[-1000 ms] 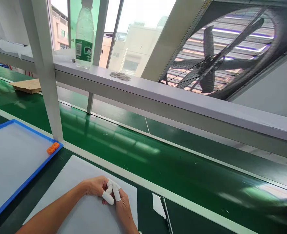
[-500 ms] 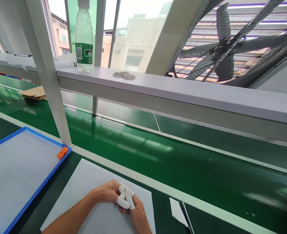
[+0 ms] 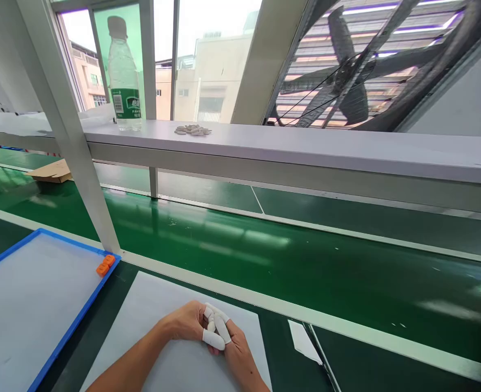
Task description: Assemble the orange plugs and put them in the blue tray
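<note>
As I view the bench from my remote station, a glossy green belt surface (image 3: 224, 239) crosses the middle of the frame. Above it runs a long pale-grey shelf (image 3: 306, 142); a dark-bladed fan (image 3: 349, 73) fills the upper right. At lower left I see a white tray with a blue rim (image 3: 40, 305); at bottom centre, a plain white sheet (image 3: 154, 299). Over the sheet, my left hand (image 3: 185, 321) and right hand (image 3: 238, 351) curl inward, their tips meeting in white finger covers (image 3: 213, 339); I cannot tell how tightly each is closed or whether anything is pinched between them. Two small orange blocks (image 3: 102, 269) sit at the tray's upper-right corner.
</note>
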Demonstrator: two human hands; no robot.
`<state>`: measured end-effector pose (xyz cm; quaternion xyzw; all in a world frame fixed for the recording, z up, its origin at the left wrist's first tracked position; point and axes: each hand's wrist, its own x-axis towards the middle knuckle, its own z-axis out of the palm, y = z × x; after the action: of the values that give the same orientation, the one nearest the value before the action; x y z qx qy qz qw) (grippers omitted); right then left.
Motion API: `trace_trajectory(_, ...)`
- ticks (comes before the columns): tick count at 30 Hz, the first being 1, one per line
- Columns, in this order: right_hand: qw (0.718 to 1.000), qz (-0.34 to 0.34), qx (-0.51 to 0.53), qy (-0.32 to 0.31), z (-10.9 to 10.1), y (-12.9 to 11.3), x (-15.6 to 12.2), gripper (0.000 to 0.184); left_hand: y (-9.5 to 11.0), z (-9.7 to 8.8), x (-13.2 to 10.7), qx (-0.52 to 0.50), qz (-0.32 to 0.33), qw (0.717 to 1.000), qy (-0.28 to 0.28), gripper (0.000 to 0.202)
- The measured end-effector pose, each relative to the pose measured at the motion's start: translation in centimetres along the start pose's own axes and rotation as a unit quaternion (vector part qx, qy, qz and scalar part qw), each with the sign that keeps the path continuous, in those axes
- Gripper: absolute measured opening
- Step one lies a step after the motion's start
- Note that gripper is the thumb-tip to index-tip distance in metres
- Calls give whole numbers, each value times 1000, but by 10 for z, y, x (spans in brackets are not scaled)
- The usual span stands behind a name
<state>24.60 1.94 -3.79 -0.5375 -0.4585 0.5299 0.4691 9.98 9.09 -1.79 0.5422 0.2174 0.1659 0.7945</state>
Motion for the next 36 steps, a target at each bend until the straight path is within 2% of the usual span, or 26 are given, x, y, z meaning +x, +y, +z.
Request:
trace_trajectory(3,1000,0,19,-15,0,2,1,67,2,3,0,-3,7,1000,-8,29)
trace_trajectory(9,999,-3,41,-3,5,2,0,68,7,9,-2,-5,9,1000,-12,23)
trace_trajectory(17,999,-16,40,-29,8,-4,-3,66,1,6,-7,6,-3,1000,-5,18)
trace_trajectory(23,998,-64,2,-21,7,-16,-7,51,-1,5,-12,17,-4,1000,2,15)
trace_trajectory(28,997,-71,-23,-28,3,-23,-9,48,1,7,-13,18,-12,1000,-12,16)
trace_trajectory(36,998,-57,-3,-33,3,-12,-7,54,0,6,-10,20,-13,1000,-7,10)
